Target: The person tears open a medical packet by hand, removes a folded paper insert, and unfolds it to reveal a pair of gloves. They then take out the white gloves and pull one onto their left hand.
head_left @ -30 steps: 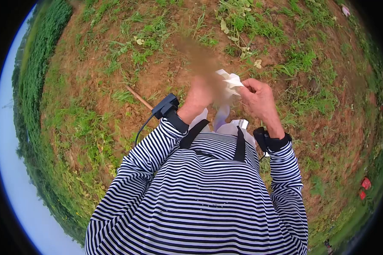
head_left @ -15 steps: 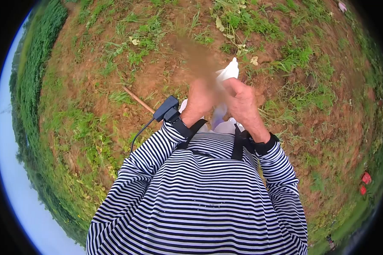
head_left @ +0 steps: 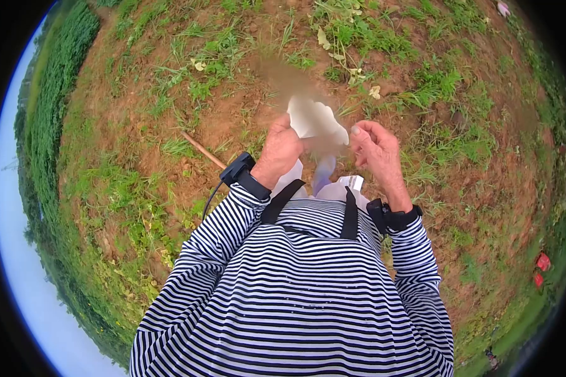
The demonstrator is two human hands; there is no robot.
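A thin white sheet [head_left: 313, 118], like tissue or soft cloth, is spread out in front of my body. My left hand [head_left: 279, 152] is closed on its left edge, fingers curled in. At the opposite corner, my right hand [head_left: 378, 154] has thumb and fingers bent in a pinch, the tips right at the sheet's edge. A blurry brown smear crosses the view over part of the sheet and hides its lower portion. Beneath the hands, a small white item with grey markings [head_left: 351, 182] shows near my lap.
A wooden stick or handle [head_left: 202, 149] lies on the reddish soil [head_left: 245, 94] to the left. Weeds [head_left: 383, 41] grow in patches all around. Red objects [head_left: 543, 262] lie far right. A dense green crop row [head_left: 60, 69] borders the left. Black devices [head_left: 239, 169] are strapped to both wrists.
The white sheet has gone from bunched to a point to spread wide and flatter. My hands have drawn apart, the right one moving to the right, the left slightly left.
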